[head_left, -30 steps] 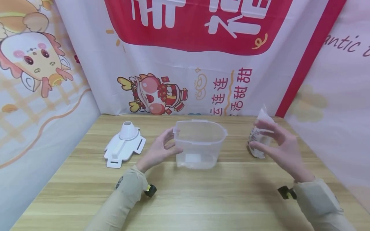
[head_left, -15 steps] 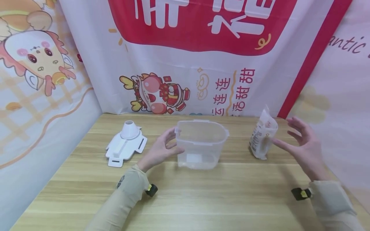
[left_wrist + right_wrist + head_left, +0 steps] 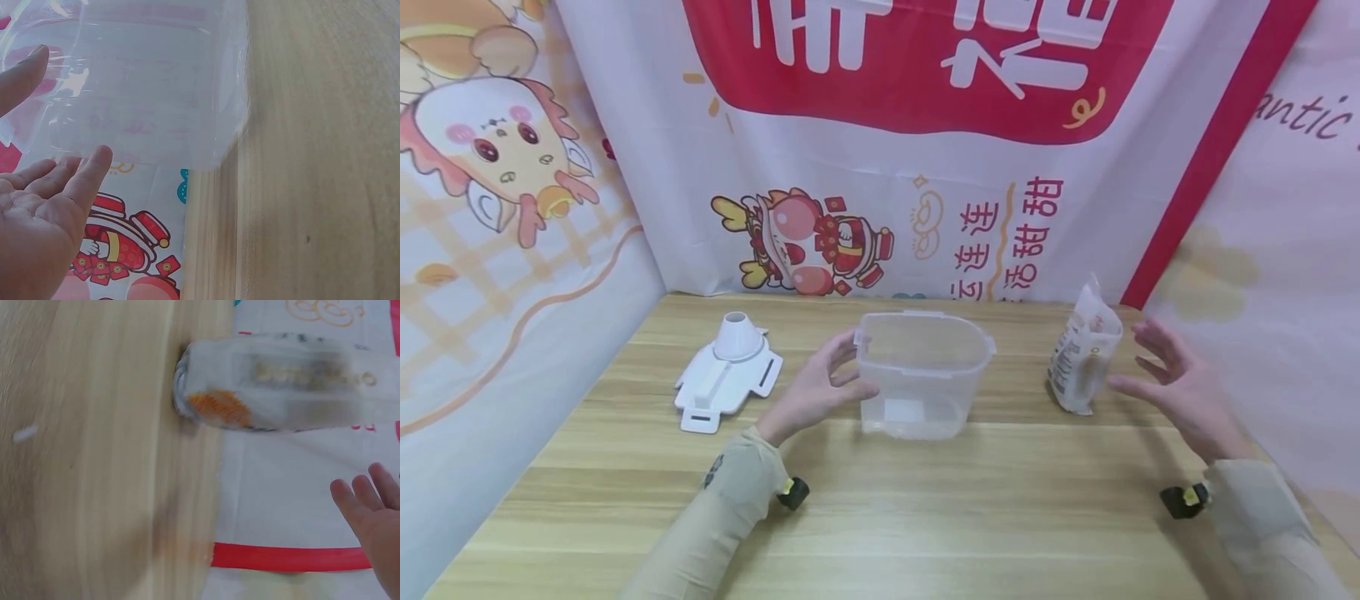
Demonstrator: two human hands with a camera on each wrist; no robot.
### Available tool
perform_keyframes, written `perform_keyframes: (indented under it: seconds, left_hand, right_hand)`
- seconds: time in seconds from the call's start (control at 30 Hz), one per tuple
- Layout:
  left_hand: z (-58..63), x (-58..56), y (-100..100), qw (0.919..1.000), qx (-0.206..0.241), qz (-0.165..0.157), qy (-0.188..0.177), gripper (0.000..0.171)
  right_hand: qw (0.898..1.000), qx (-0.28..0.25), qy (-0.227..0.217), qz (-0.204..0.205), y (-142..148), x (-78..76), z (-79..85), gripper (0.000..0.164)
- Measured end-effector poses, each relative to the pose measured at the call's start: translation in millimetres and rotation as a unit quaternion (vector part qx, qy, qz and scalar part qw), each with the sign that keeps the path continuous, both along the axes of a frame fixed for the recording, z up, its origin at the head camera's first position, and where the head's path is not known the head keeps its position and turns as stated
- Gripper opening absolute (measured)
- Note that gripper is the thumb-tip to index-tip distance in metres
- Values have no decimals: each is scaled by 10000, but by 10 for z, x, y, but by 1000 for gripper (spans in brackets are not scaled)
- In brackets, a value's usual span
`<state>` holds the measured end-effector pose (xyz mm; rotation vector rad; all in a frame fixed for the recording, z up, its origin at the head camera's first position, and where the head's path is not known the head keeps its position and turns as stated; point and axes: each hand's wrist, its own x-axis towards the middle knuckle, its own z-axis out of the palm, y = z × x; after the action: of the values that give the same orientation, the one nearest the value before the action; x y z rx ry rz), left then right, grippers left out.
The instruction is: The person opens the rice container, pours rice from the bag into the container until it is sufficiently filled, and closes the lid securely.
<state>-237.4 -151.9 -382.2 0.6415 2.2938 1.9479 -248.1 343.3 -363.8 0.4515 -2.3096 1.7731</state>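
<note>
On a tabletop (image 3: 925,517), a person's left hand (image 3: 816,387), spread wide, brackets a clear tub (image 3: 921,404), contact unclear; the right hand (image 3: 1183,392), also wide, hovers just beside a standing bag (image 3: 1081,358), which a careless nudge could topple. The tub stands between bag and white lid (image 3: 715,383), before a printed cloth (image 3: 850,150).

Bright light; glare on container (image 3: 140,87)

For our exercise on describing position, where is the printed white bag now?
In the head view, the printed white bag stands on the right side of the wood-grain table, between the clear plastic container and the right hand.
</note>
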Motion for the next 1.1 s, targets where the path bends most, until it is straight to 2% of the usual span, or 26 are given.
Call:
perform_keyframes:
  seconds: [0.27, 0.47, 0.67, 0.9, 1.1]
  left_hand:
    - [-4, 1, 10, 10000, -48, 19, -34, 85]
    - [1, 3, 1, 9999, -59, 68, -46, 83]
    - [-16, -2, -15, 9999, -130, 74, -14, 85]
    - [-8, -1, -1, 9998, -155, 113, -56, 85]
    - [7, 7, -7, 9998, -178, 86, -46, 88]
  right_hand:
    - [9968, 557, -544, 158, 146, -142, -140, 86]
    - [9935, 894, -560, 436, 172, -310, -200, 80]
    - [9909, 844, -773, 710, 127, -408, -257, 86]
    - [9886, 993, -867, 726, 133, -469, -297, 81]
    - [9856, 1100, -998, 808, 111, -518, -315, 85]
